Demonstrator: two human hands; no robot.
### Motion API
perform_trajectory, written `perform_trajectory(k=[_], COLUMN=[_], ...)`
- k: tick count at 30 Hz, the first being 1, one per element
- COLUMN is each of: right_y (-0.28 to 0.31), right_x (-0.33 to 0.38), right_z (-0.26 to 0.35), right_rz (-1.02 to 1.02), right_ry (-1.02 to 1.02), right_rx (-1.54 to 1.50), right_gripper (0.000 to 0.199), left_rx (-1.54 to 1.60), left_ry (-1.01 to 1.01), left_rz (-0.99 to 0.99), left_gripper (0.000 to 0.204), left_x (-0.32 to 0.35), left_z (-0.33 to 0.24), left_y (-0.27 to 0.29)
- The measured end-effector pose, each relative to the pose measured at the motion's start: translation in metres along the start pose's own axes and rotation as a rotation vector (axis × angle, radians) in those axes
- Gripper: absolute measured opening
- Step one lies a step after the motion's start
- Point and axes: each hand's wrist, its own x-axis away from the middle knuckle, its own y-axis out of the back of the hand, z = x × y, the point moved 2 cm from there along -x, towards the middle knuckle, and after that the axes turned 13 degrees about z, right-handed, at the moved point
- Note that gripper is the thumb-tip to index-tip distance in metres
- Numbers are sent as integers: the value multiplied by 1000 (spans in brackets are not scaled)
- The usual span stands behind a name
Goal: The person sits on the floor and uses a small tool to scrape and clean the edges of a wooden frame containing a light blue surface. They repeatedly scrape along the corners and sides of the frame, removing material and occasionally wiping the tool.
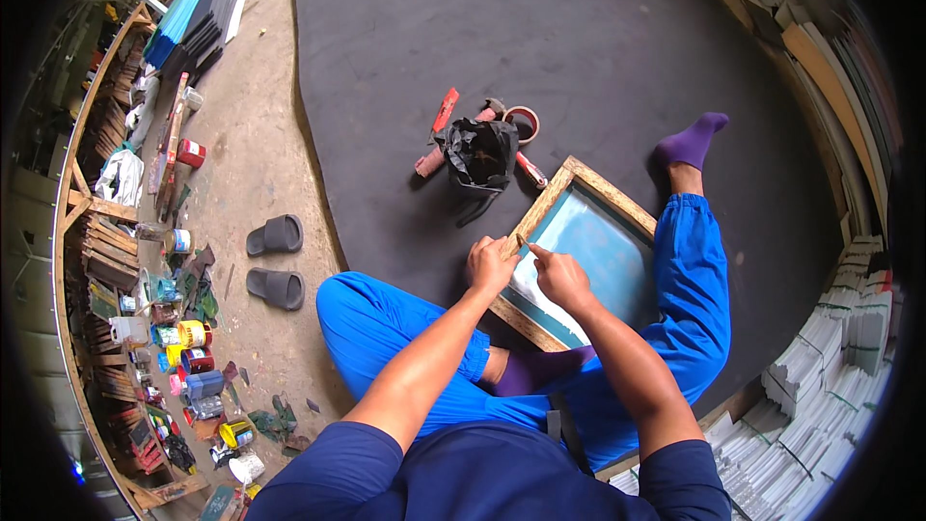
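A wooden-framed screen (600, 243) with a blue-green mesh leans at a slant between my legs, a whitish patch at its left side. My left hand (490, 266) is closed at the left rail of the frame, fingertips on the wood. My right hand (563, 280) is over the mesh beside it, index finger stretched toward that rail and the other fingers curled. Between the fingertips shows a small dark thing (522, 240), too small to name. What my right palm holds, if anything, is hidden.
Ahead on the dark mat (405, 29) stand a black plastic-lined container (479, 154), a tape roll (522, 124) and red-handled tools (446, 109). Black slides (276, 263) lie on the floor at left, near paint pots (195, 334). Bundled white stacks (820, 396) line the right.
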Motion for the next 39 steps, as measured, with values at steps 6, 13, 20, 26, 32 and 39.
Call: perform_trajectory(k=[6, 13, 20, 26, 32, 39], right_y=[-30, 1, -19, -16, -4, -30], right_x=[-16, 9, -7, -5, 2, -16], right_z=[-34, -5, -30, -32, -14, -33], right_rz=[-158, -12, -95, -125, -57, -103], right_ry=[203, 7, 110, 151, 53, 191], right_rx=[-214, -59, -125, -105, -35, -418], right_gripper=[40, 36, 37, 40, 40, 38], left_rx=[-16, -45, -34, -41, -70, -78], left_ry=[-23, -20, -38, -37, -24, -31], left_rz=[13, 44, 68, 60, 64, 45], left_gripper=[51, 53, 54, 53, 53, 53], left_x=[-1, 2, 0, 0, 2, 2], left_z=[-2, 1, -1, -4, -5, -5], left_y=[0, 8, 8, 8, 8, 5])
